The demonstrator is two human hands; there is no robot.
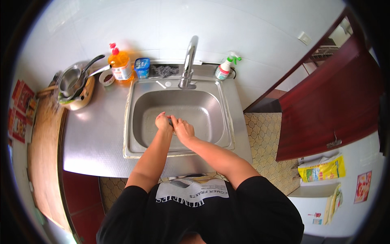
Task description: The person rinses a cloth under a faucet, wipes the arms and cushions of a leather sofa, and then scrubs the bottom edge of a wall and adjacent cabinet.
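Over the stainless steel sink basin [195,105], my two hands meet a little left of its middle. My left hand [163,122] is curled with its fingers bent around a small dark object [170,122]. From the other side, the fingers of my right hand [184,130] press on the same object. Most of it is hidden by my fingers, so I cannot tell what it is. The chrome faucet [189,61] stands behind the basin, its spout pointing up and forward. No running water is visible.
Along the back stand an orange pump bottle [121,67], a blue tub [142,67], a grey scouring pad [166,70] and a spray bottle [224,69]. Stacked pots [71,84] and a small white bowl [106,78] are left. A dark red door [332,97] stands right.
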